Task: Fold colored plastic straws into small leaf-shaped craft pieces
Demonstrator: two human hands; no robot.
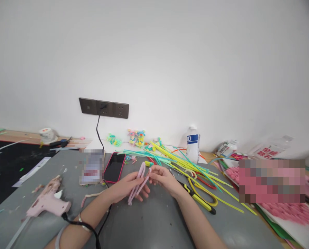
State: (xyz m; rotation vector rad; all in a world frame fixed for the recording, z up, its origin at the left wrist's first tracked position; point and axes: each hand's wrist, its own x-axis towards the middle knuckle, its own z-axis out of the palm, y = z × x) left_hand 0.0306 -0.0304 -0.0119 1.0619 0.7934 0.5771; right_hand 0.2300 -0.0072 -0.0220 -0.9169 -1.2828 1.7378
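Observation:
A pale pink pipe cleaner [142, 169], bent into a long loop, is held over the grey mat [149, 221]. My left hand [130, 186] grips its middle between thumb and fingers, with the lower ends hanging past the palm. From the other side, my right hand [163, 178] pinches one end of the same strand near the top. Just beyond lie yellow and teal pipe cleaners [175, 160] in a loose bundle. Yellow-and-black pliers [199, 200] rest beside my right forearm. A phone with a pink edge [114, 167] is close to my left hand.
A pink glue gun [48, 202] lies left, its black cord crossing my left forearm. Small pipe-cleaner figures [136, 137] stand by the wall near a white bottle [193, 145]. Pink fluffy pieces [286, 211] lie at right. A wall socket [104, 108] holds a plug.

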